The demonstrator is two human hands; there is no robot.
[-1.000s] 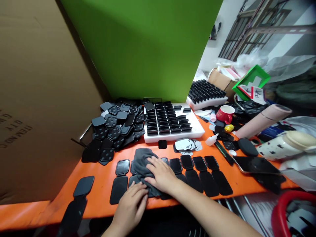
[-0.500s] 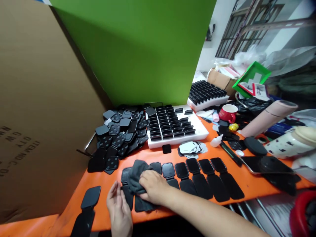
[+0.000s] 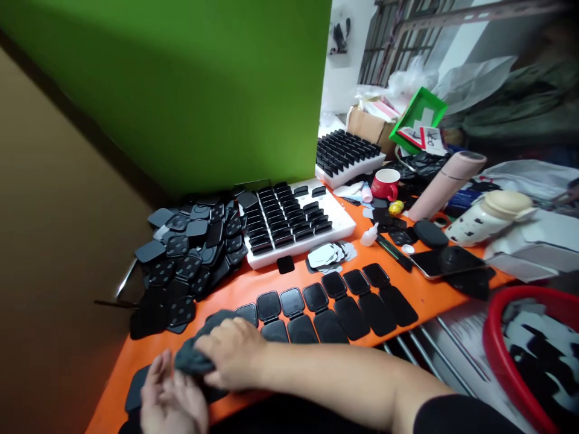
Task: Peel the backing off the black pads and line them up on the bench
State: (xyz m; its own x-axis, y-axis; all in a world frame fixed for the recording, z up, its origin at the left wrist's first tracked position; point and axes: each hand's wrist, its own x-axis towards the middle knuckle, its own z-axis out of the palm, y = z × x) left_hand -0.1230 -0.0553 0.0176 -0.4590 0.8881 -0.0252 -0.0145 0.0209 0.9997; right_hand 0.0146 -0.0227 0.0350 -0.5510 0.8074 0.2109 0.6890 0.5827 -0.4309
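Observation:
My right hand [image 3: 235,352] is closed around a bunched dark grey cloth [image 3: 196,352], low over the near left part of the orange table. Beside it, my left hand [image 3: 174,398] is palm up with loosely bent fingers and nothing visible in it; it is slightly blurred. A row of hinged black two-panel pieces [image 3: 316,296] lies unfolded to the right of the cloth, glossy square above and matte panel below. Another black piece [image 3: 136,389] lies partly hidden behind my left hand. What is directly under the cloth is hidden.
A heap of black plates [image 3: 190,241] lies left of a white foam tray [image 3: 346,226] of upright black pieces. Grey-white cutouts [image 3: 330,256], a small dropper bottle [image 3: 370,235], a red mug [image 3: 386,184] and a phone [image 3: 434,265] are rightward. A red basin [image 3: 491,337] stands lower right.
My right hand and the cloth have moved left along the row, uncovering pieces that were behind them. My left hand has shifted left and down. The view has turned rightward.

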